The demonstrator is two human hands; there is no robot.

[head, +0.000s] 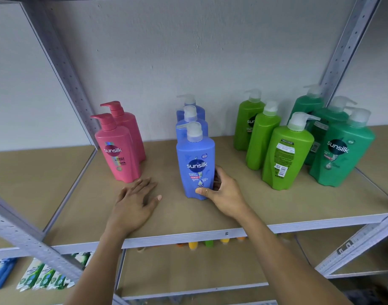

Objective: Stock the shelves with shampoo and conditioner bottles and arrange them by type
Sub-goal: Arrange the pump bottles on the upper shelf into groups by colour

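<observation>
On the brown shelf board stand pump bottles in colour groups. Two pink bottles are at the left. Three blue bottles stand in a row in the middle, and my right hand grips the base of the front blue bottle, thumb on its label. My left hand rests flat on the board with fingers spread, just in front of the pink bottles. Three light green bottles stand right of centre, the front one turned back-label out. Three dark green bottles stand at the far right.
Grey perforated metal uprights frame the shelf at left and right. A lower shelf shows coloured bottle caps under the front rail. Green and blue sachets lie on a lower shelf at the left. A white wall is behind.
</observation>
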